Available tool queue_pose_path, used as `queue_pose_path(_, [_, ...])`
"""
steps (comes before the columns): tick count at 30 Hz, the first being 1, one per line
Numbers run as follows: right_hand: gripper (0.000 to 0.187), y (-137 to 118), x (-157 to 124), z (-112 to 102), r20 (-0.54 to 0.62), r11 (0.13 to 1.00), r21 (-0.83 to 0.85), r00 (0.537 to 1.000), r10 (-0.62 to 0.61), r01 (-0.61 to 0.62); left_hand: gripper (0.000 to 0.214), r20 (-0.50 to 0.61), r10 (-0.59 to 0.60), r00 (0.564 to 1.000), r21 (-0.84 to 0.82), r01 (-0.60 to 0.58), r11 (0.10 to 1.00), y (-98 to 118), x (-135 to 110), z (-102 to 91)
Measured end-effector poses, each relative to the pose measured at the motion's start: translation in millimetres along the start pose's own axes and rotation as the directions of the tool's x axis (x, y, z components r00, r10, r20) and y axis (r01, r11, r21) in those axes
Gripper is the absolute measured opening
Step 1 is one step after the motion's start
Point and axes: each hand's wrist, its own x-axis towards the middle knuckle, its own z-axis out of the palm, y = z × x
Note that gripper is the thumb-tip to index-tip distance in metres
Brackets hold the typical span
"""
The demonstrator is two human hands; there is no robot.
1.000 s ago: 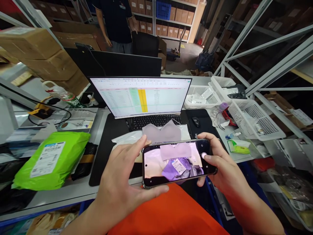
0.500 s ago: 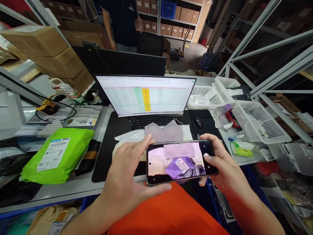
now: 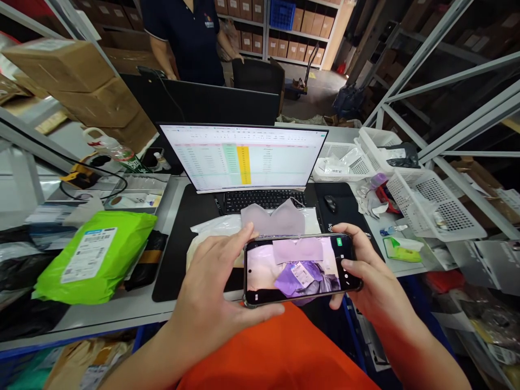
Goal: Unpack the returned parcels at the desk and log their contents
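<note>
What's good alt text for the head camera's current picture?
A person's left hand and right hand hold a phone sideways, its screen picturing a pale purple garment lying just beyond. Behind stands a lit monitor showing a spreadsheet; a bright green parcel lies at left.

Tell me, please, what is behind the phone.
Beyond the phone, part of a pale mauve bra shows, with white plastic beside it and the keyboard farther back. The phone covers the bra's lower part; whatever else lies behind it cannot be seen directly.
</note>
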Motion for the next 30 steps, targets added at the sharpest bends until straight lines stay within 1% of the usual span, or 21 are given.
queue_pose_path(3, [0.054, 1.5, 3.2, 0.6, 0.000, 1.000, 0.014, 1.000, -0.015, 0.015, 0.101, -0.028, 0.039, 0.999, 0.006, -0.039, 0.999, -1.7, 0.2, 2.6])
queue_pose_path(5, [0.048, 3.9, 7.8, 1.2, -0.017, 0.999, 0.031, 0.999, -0.044, 0.044, 0.100, -0.071, 0.095, 0.993, 0.024, -0.093, 0.995, -2.7, -0.3, 6.6])
queue_pose_path(8, [0.043, 10.4, 17.7, 2.2, -0.083, 0.994, 0.034, 0.992, -0.099, 0.102, 0.099, -0.150, 0.190, 0.970, 0.058, -0.183, 0.981, -4.9, -3.1, 15.6])
queue_pose_path(10, [0.039, 16.6, 24.6, 2.3, -0.137, 0.991, 0.017, 0.982, -0.132, 0.135, 0.098, -0.179, 0.232, 0.956, 0.059, -0.225, 0.973, -7.4, -5.9, 22.4])
queue_pose_path(12, [0.035, 23.5, 30.5, 1.9, -0.175, 0.990, -0.018, 0.974, -0.144, 0.143, 0.096, -0.182, 0.246, 0.952, 0.047, -0.241, 0.969, -10.4, -9.2, 28.4])
queue_pose_path(16, [0.031, 34.3, 37.7, 0.5, -0.204, 0.990, -0.091, 0.971, -0.123, 0.107, 0.094, -0.189, 0.243, 0.952, 0.037, -0.240, 0.970, -15.6, -15.0, 36.1])
queue_pose_path(21, [0.032, 38.3, 44.8, 2.4, -0.152, 0.995, -0.015, 0.984, -0.098, 0.096, 0.096, -0.126, 0.158, 0.979, 0.037, -0.155, 0.987, -21.8, -19.8, 41.9])
queue_pose_path(24, [0.033, 46.7, 53.8, 5.9, -0.158, 0.997, -0.027, 0.984, -0.080, 0.077, 0.095, -0.086, 0.107, 0.990, 0.025, -0.106, 0.994, -31.8, -23.9, 48.4])
queue_pose_path(27, [0.033, 67.1, 65.0, 11.0, -0.170, 0.999, -0.029, 0.984, -0.049, 0.044, 0.096, 0.008, 0.051, 0.999, 0.015, -0.051, 0.999, -48.8, -33.8, 56.7])
queue_pose_path(30, [0.033, 96.1, 74.1, 18.4, -0.174, 0.999, -0.048, 0.985, -0.016, 0.007, 0.099, 0.150, 0.009, 0.989, 0.029, -0.014, 0.999, -66.8, -50.2, 65.8])
